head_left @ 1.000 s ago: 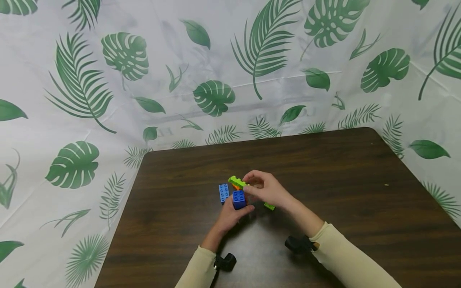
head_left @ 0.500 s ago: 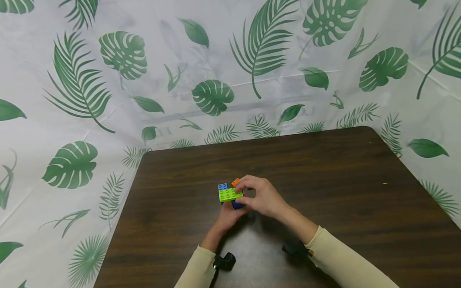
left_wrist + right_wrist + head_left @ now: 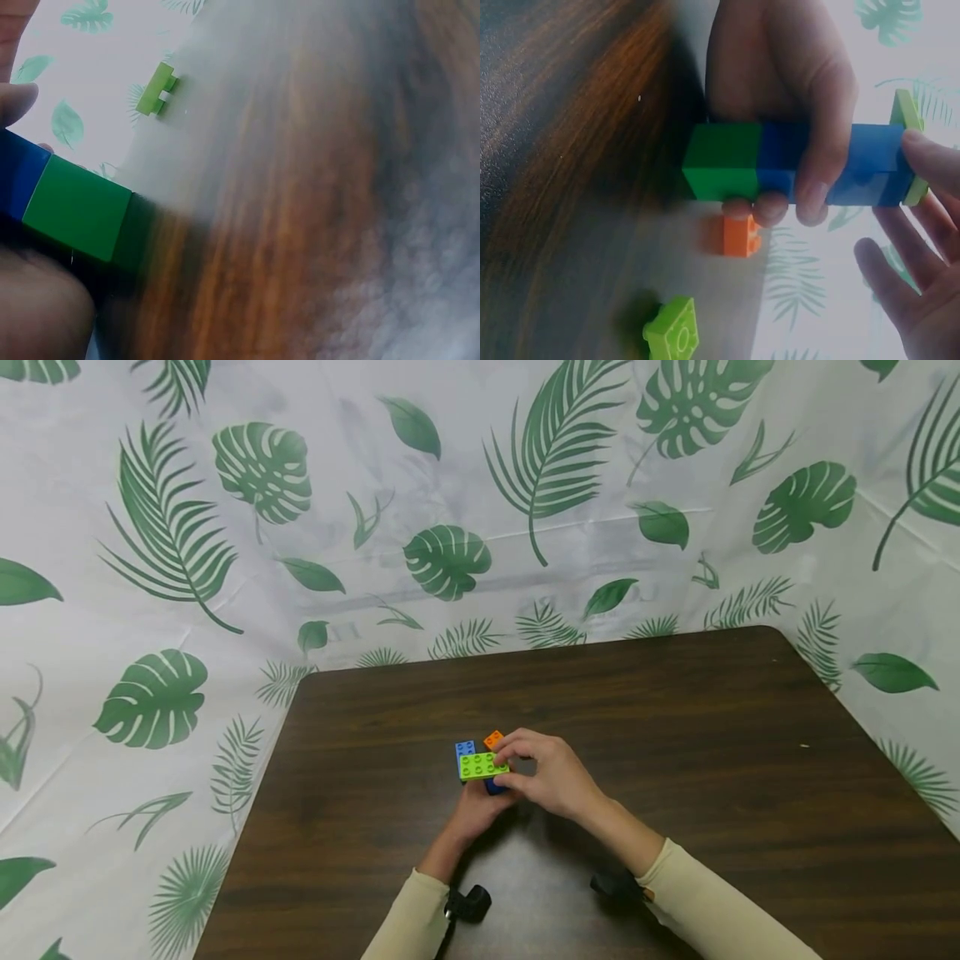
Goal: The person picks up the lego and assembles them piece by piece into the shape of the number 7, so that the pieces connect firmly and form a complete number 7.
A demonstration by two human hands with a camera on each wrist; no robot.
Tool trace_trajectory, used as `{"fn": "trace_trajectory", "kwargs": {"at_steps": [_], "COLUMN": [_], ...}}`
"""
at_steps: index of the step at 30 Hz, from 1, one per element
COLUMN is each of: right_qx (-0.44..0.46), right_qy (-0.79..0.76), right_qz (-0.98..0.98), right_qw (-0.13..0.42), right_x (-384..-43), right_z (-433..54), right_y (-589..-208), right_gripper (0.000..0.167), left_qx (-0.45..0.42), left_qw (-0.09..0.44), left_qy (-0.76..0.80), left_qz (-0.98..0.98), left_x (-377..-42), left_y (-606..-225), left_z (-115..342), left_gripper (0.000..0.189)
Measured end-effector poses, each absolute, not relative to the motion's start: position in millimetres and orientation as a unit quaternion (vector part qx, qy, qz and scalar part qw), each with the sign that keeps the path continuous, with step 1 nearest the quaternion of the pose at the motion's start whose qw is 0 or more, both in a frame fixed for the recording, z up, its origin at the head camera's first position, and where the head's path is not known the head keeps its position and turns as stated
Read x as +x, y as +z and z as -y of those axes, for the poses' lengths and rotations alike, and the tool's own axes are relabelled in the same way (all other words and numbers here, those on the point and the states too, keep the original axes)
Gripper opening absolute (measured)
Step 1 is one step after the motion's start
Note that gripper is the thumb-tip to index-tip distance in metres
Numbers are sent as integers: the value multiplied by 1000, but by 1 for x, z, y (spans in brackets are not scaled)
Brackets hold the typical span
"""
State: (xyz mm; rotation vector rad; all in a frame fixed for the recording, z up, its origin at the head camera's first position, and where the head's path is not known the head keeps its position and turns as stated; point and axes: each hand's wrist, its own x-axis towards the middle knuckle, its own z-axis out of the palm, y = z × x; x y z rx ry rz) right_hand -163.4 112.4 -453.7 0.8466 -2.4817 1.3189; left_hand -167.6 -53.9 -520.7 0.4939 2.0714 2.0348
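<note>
Right wrist view: your left hand (image 3: 784, 71) grips the green-and-blue stack (image 3: 780, 150), seemingly to steady it, while your right hand (image 3: 553, 775) pinches a lime brick (image 3: 480, 766) at its top.

Orange brick (image 3: 493, 740) near right grip (image 3: 550, 774), room beyond

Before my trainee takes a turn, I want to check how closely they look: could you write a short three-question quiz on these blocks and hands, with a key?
1. What colour is the lowest block in the tower? A) orange B) green C) yellow
2. True or false: nobody is holding the tower.
3. Fill in the blank: the right hand pinches a lime block at the tower's ____ end.

Key: 1. B, the green block. 2. False, the left hand grips it. 3. Top.
</note>
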Motion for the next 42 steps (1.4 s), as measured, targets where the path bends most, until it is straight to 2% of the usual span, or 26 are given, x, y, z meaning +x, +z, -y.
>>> {"fn": "trace_trajectory", "kwargs": {"at_steps": [5, 12, 22, 30, 42], "right_qx": [277, 265, 260, 263, 258], "right_qy": [441, 434, 430, 426, 420], "right_qz": [848, 855, 858, 857, 863], "right_qw": [102, 98, 111, 119, 115], "right_x": [-164, -164, -163, -164, -163], "right_z": [-113, -113, -110, -110, -110], "right_y": [-454, -454, -453, -455, -454], "right_gripper": [21, 20, 20, 22, 19], "left_qx": [170, 225, 141, 144, 104], "left_qw": [95, 90, 104, 91, 89], "left_qy": [697, 763, 755, 759, 753], "left_qz": [-690, -600, -631, -629, -643], "left_x": [-173, -169, -169, -169, -164], "left_y": [-537, -530, -522, -523, -519], "left_z": [54, 61, 59, 56, 53], "left_gripper": [38, 46, 51, 48, 50]}}
